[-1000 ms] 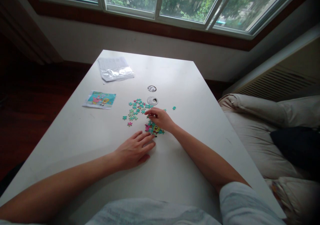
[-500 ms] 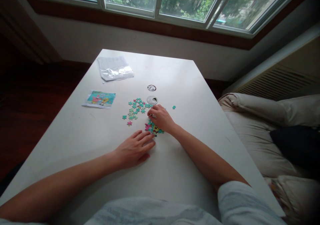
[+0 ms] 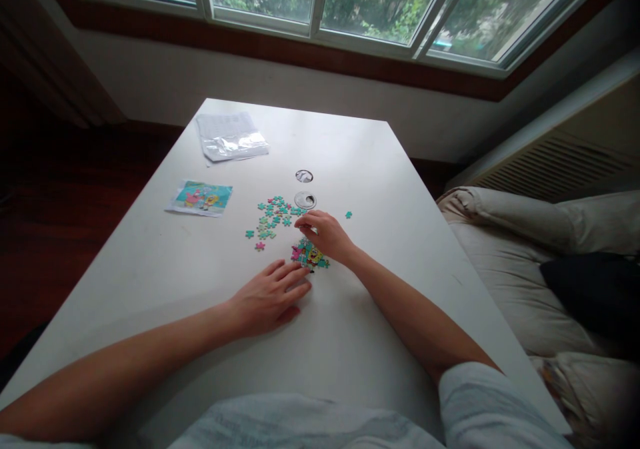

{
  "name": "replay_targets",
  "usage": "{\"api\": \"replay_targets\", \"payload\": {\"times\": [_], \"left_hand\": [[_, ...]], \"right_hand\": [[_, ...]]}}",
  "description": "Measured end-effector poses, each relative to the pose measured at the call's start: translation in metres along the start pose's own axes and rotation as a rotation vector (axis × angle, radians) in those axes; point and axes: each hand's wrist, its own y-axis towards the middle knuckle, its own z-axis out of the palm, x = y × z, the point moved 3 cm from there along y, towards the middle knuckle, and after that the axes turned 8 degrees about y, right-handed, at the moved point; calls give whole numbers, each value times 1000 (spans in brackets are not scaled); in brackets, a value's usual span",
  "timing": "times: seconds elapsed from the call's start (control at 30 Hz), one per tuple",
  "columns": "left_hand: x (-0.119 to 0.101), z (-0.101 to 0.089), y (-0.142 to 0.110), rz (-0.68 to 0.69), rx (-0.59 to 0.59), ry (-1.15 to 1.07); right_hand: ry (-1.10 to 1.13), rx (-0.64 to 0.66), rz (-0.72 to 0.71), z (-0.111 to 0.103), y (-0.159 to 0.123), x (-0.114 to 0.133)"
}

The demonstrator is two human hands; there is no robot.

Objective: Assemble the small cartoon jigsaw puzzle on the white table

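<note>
My left hand (image 3: 273,297) lies flat on the table, fingers spread, its fingertips at the lower left edge of a partly joined jigsaw puzzle (image 3: 311,254). The joined part shows a yellow and a pink cartoon figure. Just above it is my right hand (image 3: 325,233), thumb and fingers pinched on a small puzzle piece, mostly hidden by the fingers. Loose puzzle pieces (image 3: 270,219), mostly turquoise, are scattered to the left of this hand. A pink piece (image 3: 260,246) lies nearest my left hand, and a single turquoise piece (image 3: 349,215) sits apart on the right.
A picture sheet (image 3: 203,198) with the same cartoon figures lies at the left on the white table (image 3: 390,342). Behind it are papers in a clear plastic bag (image 3: 233,137). Two round fittings (image 3: 305,200) are set in the tabletop. A beige sofa (image 3: 495,256) stands along the right.
My right hand has lifted slightly and drawn a little to the right, showing more of the joined puzzle. My left hand stays where it was.
</note>
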Motion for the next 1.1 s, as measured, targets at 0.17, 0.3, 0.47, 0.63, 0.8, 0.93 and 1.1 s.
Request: {"api": "replay_targets", "payload": {"times": [0.17,0.3,0.47,0.63,0.8,0.93,1.1], "left_hand": [[-1,-1,0,-10,4,5],[-1,0,0,-9,8,8],[0,1,0,-13,16,4],[0,0,0,-7,16,0],[0,-1,0,-9,8,-1],[0,0,0,-4,2,-3],[0,-1,0,-9,20,-4]], "right_hand": [[325,-23,147,3,0,-2],[364,-28,207,5,1,-8],[440,2,253,7,1,-12],[427,30,256,5,1,-16],[430,90,236,2,3,-22],[375,108,213,0,3,-24],[345,117,197,1,1,-22]]}}
